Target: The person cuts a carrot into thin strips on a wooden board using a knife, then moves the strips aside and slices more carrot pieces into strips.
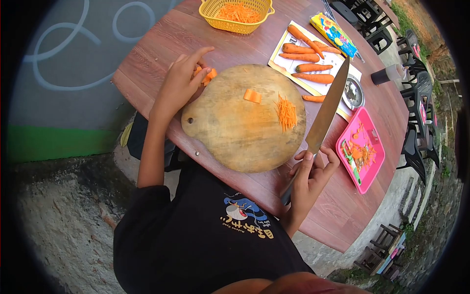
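My left hand [180, 82] is at the left edge of the round wooden cutting board [225, 142], over a few cut carrot pieces [210, 76]. Its index finger stretches out, while the thumb and a curled finger close around one carrot piece. My right hand [312, 175] is wrapped around the handle of a large kitchen knife [327, 113]. The blade points up and away, raised beside the board's right edge. On the board lie a flat carrot slice [252, 95] and, to its right, a small heap of carrot strips [286, 113].
A yellow basket [208, 19] at the back holds shredded carrot. Several whole carrots [313, 78] lie on paper at the right, near a metal dish [353, 93] and a colourful packet [333, 32]. A pink tray [377, 147] holds peelings and a peeler. A dark cup [379, 77] stands farther right.
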Demonstrator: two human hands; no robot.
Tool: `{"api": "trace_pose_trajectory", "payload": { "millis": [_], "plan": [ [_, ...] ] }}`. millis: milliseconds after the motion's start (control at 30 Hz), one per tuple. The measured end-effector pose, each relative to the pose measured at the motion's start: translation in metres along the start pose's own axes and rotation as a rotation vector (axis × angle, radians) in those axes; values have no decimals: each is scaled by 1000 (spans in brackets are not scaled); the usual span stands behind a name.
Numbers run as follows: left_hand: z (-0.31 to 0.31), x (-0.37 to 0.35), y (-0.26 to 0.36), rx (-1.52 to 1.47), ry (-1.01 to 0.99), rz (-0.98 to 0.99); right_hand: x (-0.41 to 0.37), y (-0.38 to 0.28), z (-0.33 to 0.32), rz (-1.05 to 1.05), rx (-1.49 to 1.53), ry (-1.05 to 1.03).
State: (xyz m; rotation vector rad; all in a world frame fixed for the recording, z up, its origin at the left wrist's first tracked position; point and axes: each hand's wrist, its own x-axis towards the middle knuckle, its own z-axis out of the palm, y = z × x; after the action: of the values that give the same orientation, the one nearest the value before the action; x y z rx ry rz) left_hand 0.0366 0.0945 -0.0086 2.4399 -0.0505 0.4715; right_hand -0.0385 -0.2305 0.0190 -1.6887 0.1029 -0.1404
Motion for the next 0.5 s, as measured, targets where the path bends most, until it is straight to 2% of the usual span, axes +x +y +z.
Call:
{"api": "trace_pose_trajectory", "payload": {
  "millis": [167, 333, 500],
  "plan": [
    [-5, -9, -13, -55, 16, -77, 0, -2, 0, 6, -9, 6],
    [-6, -14, -11, 7, 25, -44, 0, -2, -1, 1, -6, 12],
    [2, -13, 32, -85, 8, -62, 1, 6, 1, -54, -71, 4]
  ]
}}
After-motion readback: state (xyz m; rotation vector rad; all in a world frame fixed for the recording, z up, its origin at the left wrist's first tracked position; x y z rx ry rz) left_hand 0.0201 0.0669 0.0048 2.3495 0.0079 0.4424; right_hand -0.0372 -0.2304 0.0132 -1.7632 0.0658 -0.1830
